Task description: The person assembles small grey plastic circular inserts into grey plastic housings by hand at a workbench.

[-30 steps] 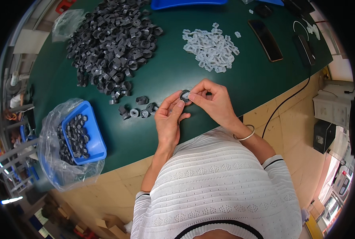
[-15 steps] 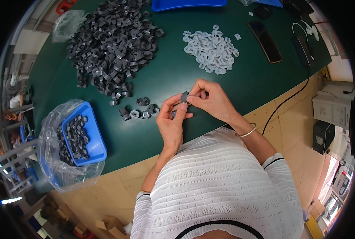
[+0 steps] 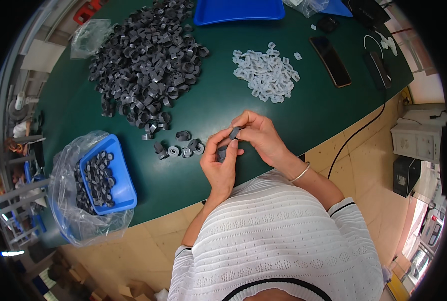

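Note:
My left hand (image 3: 219,161) and my right hand (image 3: 264,138) meet above the front part of the green table. Between their fingertips is a small dark grey plastic ring-shaped part (image 3: 234,133), pinched from both sides. A second dark grey part (image 3: 222,152) is tucked in the curled fingers of my left hand. Just left of that hand lie several loose grey parts (image 3: 186,151), some with a pale piece in the middle. Beyond them spreads a large heap of dark grey ring-shaped parts (image 3: 145,65). A smaller pile of translucent white pieces (image 3: 267,74) lies beyond my right hand.
At the left edge, a blue tray (image 3: 126,193) holding dark parts rests with a clear plastic bag (image 3: 65,210). Another blue tray (image 3: 238,15) is at the far edge. A phone (image 3: 331,62) and a black device with a cable (image 3: 377,70) lie at right.
The table and its piles sit slightly lower in the picture. Both hands stay together on the grey part, which is now tilted differently between the fingertips.

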`<state>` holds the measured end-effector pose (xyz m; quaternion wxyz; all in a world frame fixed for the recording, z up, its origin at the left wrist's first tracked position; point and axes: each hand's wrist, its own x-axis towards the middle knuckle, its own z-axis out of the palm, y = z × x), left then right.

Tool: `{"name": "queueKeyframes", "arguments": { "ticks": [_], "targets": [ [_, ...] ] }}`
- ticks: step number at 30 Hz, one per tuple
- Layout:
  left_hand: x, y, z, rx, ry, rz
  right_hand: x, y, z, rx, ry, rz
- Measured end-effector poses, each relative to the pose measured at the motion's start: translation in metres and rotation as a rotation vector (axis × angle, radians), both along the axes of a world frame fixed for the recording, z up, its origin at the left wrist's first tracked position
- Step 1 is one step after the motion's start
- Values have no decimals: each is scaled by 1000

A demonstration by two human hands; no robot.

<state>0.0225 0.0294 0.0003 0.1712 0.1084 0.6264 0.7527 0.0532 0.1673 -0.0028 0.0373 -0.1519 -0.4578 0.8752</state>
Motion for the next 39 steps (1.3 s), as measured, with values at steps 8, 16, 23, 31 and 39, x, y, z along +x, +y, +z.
{"name": "queueKeyframes", "arguments": {
  "ticks": [8,16,23,31,39],
  "targets": [
    [-20,-10,6,114,-485,-58,2,23,32,810,151,186],
    [-45,-19,22,-154,-290,-442,5,32,37,1186,347,323],
    [-51,-20,25,-248,-265,-608,14,25,32,1107,325,358],
    [-45,-15,30,-168,-405,-533,14,28,31,1034,278,335],
    [-45,-15,24,-149,-444,-543,16,23,26,1120,344,295]
  ]
}}
